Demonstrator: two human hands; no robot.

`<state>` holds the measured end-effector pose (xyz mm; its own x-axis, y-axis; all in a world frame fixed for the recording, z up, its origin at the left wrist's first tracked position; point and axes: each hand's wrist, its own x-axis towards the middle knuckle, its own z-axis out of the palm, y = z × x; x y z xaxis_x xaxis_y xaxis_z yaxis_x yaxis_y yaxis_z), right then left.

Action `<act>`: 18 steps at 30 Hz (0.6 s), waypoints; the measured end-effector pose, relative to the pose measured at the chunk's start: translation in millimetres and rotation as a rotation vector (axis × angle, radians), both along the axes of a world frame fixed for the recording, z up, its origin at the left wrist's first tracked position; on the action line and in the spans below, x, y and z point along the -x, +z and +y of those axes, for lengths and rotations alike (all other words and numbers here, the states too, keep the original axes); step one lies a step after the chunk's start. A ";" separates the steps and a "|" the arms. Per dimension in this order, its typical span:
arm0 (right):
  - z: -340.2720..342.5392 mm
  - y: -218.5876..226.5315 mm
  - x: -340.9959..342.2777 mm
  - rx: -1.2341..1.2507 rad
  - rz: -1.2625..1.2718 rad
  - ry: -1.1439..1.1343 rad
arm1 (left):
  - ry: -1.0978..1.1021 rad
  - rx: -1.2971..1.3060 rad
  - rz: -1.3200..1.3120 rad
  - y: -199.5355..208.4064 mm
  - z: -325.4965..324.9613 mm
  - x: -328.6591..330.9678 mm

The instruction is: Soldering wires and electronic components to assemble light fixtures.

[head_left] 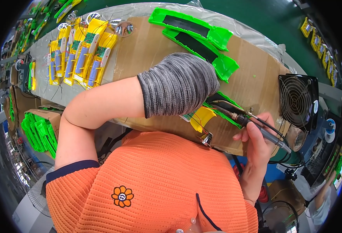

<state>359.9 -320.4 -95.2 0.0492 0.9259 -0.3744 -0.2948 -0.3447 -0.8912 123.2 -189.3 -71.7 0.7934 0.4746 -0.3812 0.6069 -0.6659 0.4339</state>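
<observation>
While a grey sleeve [178,85] hides left fingers, spread impossible to tell, right fingers [255,134] wrapped around a soldering iron [271,137]

The 1 view comes from the left of 2 wide fisheye cameras worn side by side on the person's head, facing steeply down over the orange ribbed-knit shirt [159,163] onto the brown cardboard-covered tabletop [256,93], near enough that the bare right hand [260,139] falls well inside its right half. Straight edges bend toward its round black rim, and the field spreads past the tabletop's far side to the dark green floor [272,23].
</observation>
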 end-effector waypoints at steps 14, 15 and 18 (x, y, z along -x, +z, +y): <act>-19.6 -11.5 -20.5 -0.191 0.064 -0.127 | -0.010 -0.046 -0.006 0.7 -2.9 0.5; -21.4 -12.0 -21.1 -0.193 0.063 -0.130 | -0.003 -0.044 0.016 1.4 -3.2 -0.1; -27.3 -11.9 -21.6 -0.209 0.044 -0.163 | -0.002 -0.105 -0.015 1.2 -5.4 0.4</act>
<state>381.5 -347.7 -107.1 0.1922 0.9645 -0.1810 -0.3715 -0.0992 -0.9231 122.8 -194.6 -70.5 0.7994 0.5099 -0.3176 0.5996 -0.7094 0.3705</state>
